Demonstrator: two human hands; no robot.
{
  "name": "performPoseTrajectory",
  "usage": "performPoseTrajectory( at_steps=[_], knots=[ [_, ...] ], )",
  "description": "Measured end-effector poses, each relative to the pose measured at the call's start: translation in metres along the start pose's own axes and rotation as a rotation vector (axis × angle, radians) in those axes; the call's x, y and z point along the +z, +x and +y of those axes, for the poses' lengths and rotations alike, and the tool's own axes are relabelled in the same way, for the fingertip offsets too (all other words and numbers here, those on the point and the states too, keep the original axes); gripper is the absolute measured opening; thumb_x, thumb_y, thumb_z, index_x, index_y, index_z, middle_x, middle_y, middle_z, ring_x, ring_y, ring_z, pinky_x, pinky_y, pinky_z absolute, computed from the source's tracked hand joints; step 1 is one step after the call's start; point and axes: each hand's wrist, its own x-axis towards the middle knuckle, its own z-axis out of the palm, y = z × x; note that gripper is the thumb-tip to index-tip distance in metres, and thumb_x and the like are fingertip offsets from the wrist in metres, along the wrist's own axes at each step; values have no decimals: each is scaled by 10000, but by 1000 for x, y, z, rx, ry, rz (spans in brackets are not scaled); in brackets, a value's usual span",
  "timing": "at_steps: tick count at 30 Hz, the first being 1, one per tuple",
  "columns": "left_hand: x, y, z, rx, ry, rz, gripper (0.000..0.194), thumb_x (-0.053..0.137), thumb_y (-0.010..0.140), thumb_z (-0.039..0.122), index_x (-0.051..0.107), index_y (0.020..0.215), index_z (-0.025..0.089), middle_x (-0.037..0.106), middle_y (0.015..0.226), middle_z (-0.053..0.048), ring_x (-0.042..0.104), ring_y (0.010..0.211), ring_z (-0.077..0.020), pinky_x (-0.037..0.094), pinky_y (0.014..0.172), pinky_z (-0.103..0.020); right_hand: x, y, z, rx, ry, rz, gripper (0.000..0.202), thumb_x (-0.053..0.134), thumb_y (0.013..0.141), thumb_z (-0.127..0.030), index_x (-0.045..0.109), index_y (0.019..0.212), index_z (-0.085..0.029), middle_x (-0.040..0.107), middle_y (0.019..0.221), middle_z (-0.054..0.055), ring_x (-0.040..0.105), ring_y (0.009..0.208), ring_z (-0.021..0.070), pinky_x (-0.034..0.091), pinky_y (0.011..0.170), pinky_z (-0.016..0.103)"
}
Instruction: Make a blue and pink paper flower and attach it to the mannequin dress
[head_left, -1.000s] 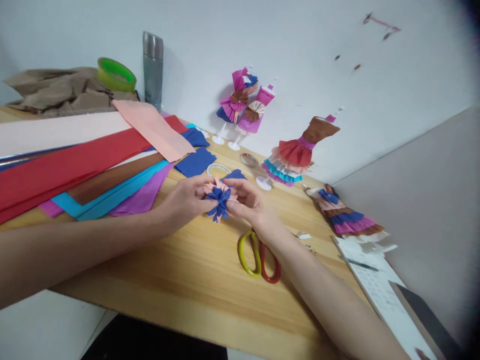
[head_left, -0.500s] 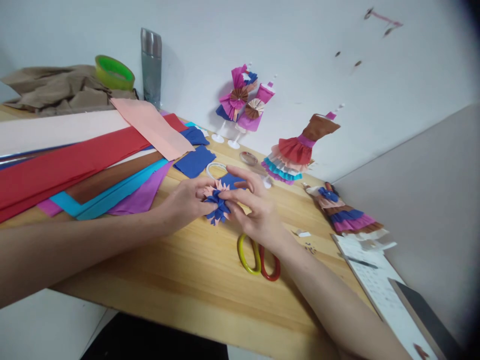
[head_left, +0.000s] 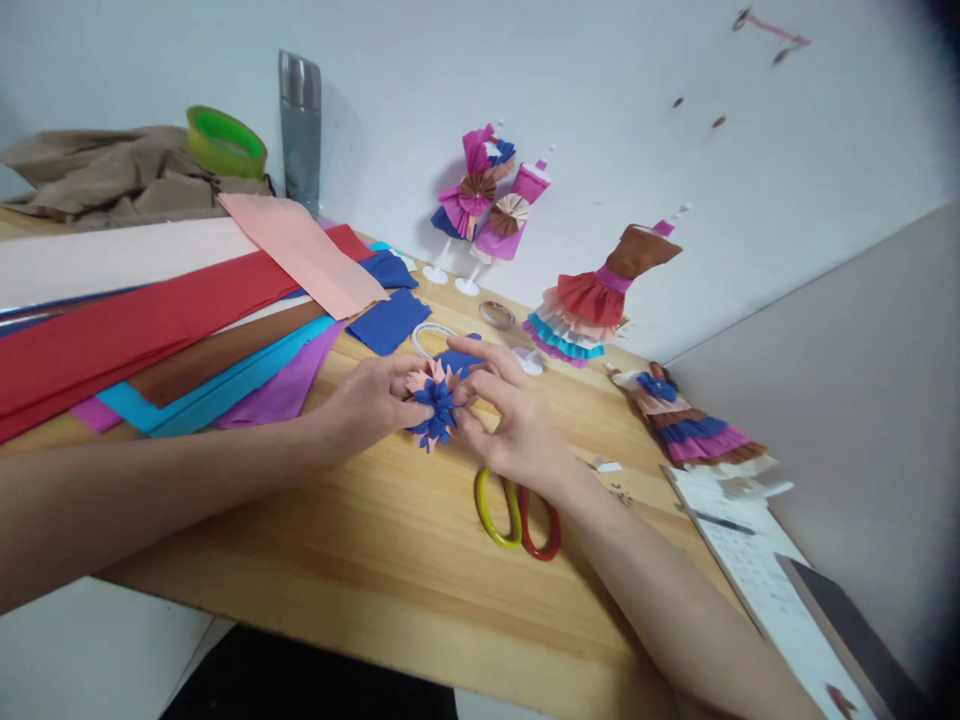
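Note:
A blue and peach paper flower (head_left: 436, 405) is between my two hands, above the table's middle. My left hand (head_left: 371, 405) grips its left side, the thumb lying on the blue petals. On the right, my right hand (head_left: 510, 405) pinches the flower's edge between thumb and fingertips, with the index finger raised. Scissors with one yellow and one red handle (head_left: 499, 508) lie below my right hand, their blades hidden. Behind the flower are a white ring of tape (head_left: 433, 340) and blue paper pieces (head_left: 389, 321).
Coloured paper strips (head_left: 150, 330) cover the left side. Behind them stand a green tape roll (head_left: 226, 142) and a bottle (head_left: 300, 130). Small dress stands (head_left: 529, 362) are along the wall. A paper dress (head_left: 694, 425), a sheet with a pen (head_left: 739, 550) and scraps lie right.
The fingers of my right hand have shifted off the flower's blue centre to its right edge, uncovering more petals. My left hand still holds the flower.

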Motion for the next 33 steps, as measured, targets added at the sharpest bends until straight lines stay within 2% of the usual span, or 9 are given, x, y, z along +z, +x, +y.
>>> performPoseTrajectory(
  at_steps=[6,10,15,18,22,27,30,33],
  knots=[
    [4,-4,7,-13,44,-19,220,668,676,159,568,871,149,587,720,29,577,637,-102,478,608,-222,5,-1,-1,6,24,6,159,539,730,-56,527,743,-214,597,1237,143,555,1179,272,461,952,491],
    [4,-5,7,-6,63,7,225,695,659,189,569,842,154,574,700,32,565,618,-104,479,590,-228,5,-1,-2,45,44,-10,136,556,755,-91,532,742,-224,595,1257,120,555,1181,264,462,951,493],
    [0,-3,2,28,122,32,162,668,691,168,597,837,166,622,702,25,591,609,-111,495,581,-221,1,0,-3,77,53,-17,106,581,754,-118,548,760,-219,588,1275,130,567,1167,272,455,962,490],
    [-2,-2,-1,19,121,47,210,679,683,167,611,882,172,661,719,12,615,610,-124,508,572,-230,-1,0,-4,120,54,-6,137,574,741,-115,572,823,-224,582,1286,123,566,1169,274,444,978,499],
    [-2,-1,-1,5,109,55,244,699,666,169,626,898,166,689,750,-7,625,617,-132,512,566,-235,-2,2,-3,249,197,46,227,580,717,-132,597,924,-226,594,1258,113,552,1191,279,449,970,480],
    [0,-1,2,9,73,48,267,718,651,162,622,900,151,694,783,-14,645,655,-133,512,582,-224,0,3,1,481,565,61,206,641,729,-268,567,913,-214,601,1215,107,625,1018,235,515,842,398],
    [-1,-1,1,-10,46,17,302,723,639,163,599,915,154,694,755,-16,659,658,-151,520,598,-246,5,2,2,534,636,52,227,666,741,-349,552,891,-222,640,1111,85,637,894,202,528,753,351],
    [-1,-1,0,-5,32,3,281,704,634,146,570,879,167,681,715,-2,662,648,-160,523,602,-262,11,2,1,575,645,26,268,689,699,-336,526,883,-230,651,957,45,609,691,154,513,599,298]
  ],
)
